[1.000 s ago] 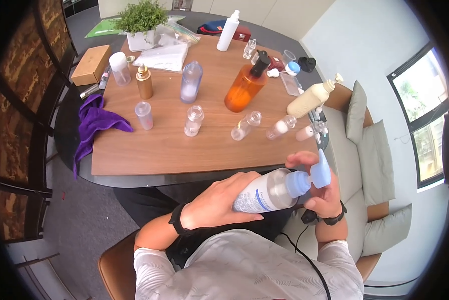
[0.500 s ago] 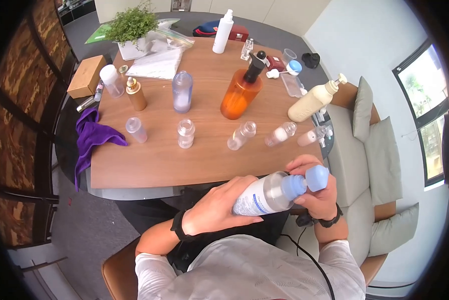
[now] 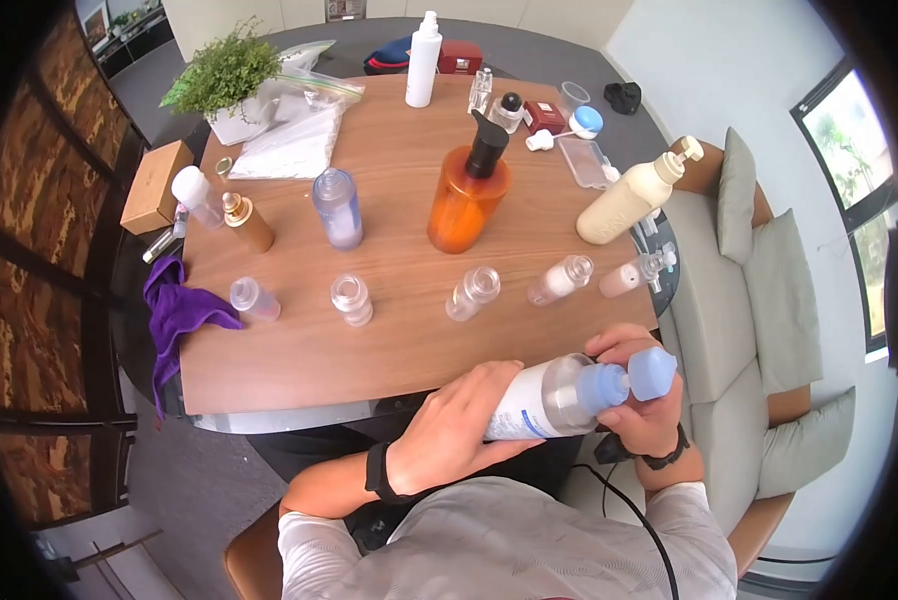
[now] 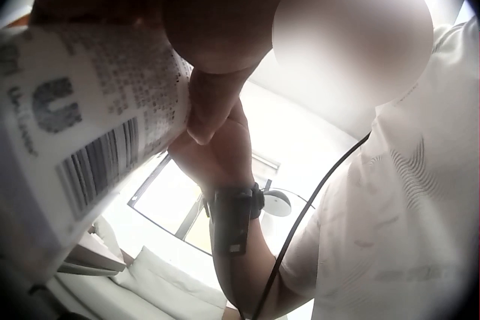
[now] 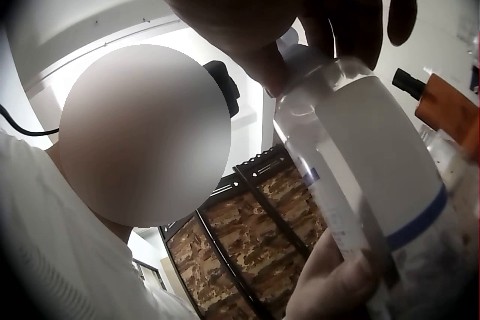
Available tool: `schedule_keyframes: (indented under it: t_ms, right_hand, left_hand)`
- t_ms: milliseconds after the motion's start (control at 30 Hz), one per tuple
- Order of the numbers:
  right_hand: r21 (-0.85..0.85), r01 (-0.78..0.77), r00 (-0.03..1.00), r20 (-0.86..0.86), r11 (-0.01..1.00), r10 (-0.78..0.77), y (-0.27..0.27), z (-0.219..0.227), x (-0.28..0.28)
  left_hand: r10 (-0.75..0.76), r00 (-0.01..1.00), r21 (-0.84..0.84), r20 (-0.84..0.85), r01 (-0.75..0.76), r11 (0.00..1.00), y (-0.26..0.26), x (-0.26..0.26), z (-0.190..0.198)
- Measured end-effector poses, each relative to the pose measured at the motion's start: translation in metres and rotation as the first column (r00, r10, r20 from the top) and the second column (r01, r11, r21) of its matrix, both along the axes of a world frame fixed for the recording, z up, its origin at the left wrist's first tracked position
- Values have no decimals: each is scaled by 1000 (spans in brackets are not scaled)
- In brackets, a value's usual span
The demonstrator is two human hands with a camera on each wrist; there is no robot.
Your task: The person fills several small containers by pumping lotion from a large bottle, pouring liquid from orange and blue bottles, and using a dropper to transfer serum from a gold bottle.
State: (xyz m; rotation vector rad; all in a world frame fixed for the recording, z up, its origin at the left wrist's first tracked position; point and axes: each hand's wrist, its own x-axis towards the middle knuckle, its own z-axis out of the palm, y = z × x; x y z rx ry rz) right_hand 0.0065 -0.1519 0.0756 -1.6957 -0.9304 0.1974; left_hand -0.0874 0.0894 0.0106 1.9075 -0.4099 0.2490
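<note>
Over the lap, my left hand (image 3: 454, 420) grips the body of a clear pump bottle (image 3: 559, 398) with a white label and blue print. The bottle lies tilted on its side, its light blue pump head (image 3: 652, 372) pointing right. Thumb and fingers of my right hand (image 3: 654, 425) are curled at the blue collar (image 3: 601, 388), just below that head. In the left wrist view the bottle's label (image 4: 97, 129) shows a barcode. Clear plastic shoulders of the bottle (image 5: 300, 136) show in the right wrist view, under the right hand (image 5: 300, 5).
Several small clear bottles (image 3: 472, 294) stand in a row on the wooden table (image 3: 299, 370). Behind them are an orange pump bottle (image 3: 469, 205), a cream pump bottle (image 3: 624, 205) and a white spray bottle (image 3: 423, 65). A purple cloth (image 3: 184, 315) hangs over the left edge.
The blue pump head has turned at the bottle's neck, its broad top now showing. Both hands keep their hold on the bottle. The head view has shifted, so the table sits lower.
</note>
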Motion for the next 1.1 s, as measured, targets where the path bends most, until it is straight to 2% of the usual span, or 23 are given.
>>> schedule_keyframes:
  t_ms: [67, 167, 267, 300, 400, 467, 500, 567, 600, 633, 700, 767, 900, 1000, 1100]
  right_hand:
    - [14, -31, 999, -10, 999, 31, 1, 0, 3]
    - [-64, -117, 993, 17, 991, 118, 11, 9, 7]
    - [-62, -151, 977, -158, 987, 139, 19, 3, -3]
    - [-113, -163, 978, -150, 980, 145, 19, 5, -2]
    - [-167, -140, 987, -102, 976, 124, 15, 19, 4]
    - [-63, -56, 998, -39, 996, 53, 3, 33, 11]
    - [71, 87, 991, -107, 994, -79, 2, 43, 12]
    - [263, 249, 968, -102, 932, -229, 6, 65, 23]
    - [280, 262, 964, -31, 923, -264, 9, 75, 35]
    - [298, 277, 953, 39, 913, -301, 12, 86, 47]
    - [232, 328, 919, 144, 916, -366, 15, 103, 70]
    - [155, 358, 882, 268, 921, -388, 30, 108, 87]
    - [-99, 330, 898, 341, 939, -279, 46, 94, 129]
    - [-233, 328, 937, 202, 916, -284, 59, 83, 142]
    - [-344, 313, 947, 189, 885, -261, 65, 64, 158]
  left_hand:
    - [11, 1000, -1, 8, -11, 1000, 0, 2, 2]
    - [-2, 1000, -35, -16, 1, 999, 0, 6, 6]
    - [-32, 998, -63, -56, 28, 998, 0, 9, 8]
    - [-43, 997, -69, -68, 38, 997, 0, 10, 8]
    - [-18, 998, -118, 66, 26, 993, -2, 11, 7]
    - [4, 995, -83, 98, 4, 997, 4, 9, 6]
    - [15, 993, -66, 114, -7, 998, 8, 7, 5]
    - [44, 997, -54, 63, -40, 998, 16, 2, -4]
    - [39, 994, -94, 99, -30, 995, 19, 2, -7]
    - [5, 998, -67, 62, -1, 998, 24, 0, -11]
    - [-60, 998, -15, -18, 60, 998, 32, -7, -19]
    - [9, 1000, -37, 16, -8, 999, 32, -10, -20]
    - [89, 996, -29, -29, -90, 996, 45, -15, -33]
    - [155, 985, -54, -80, -160, 986, 54, -16, -39]
    - [173, 977, -98, -124, -186, 978, 59, -19, -47]
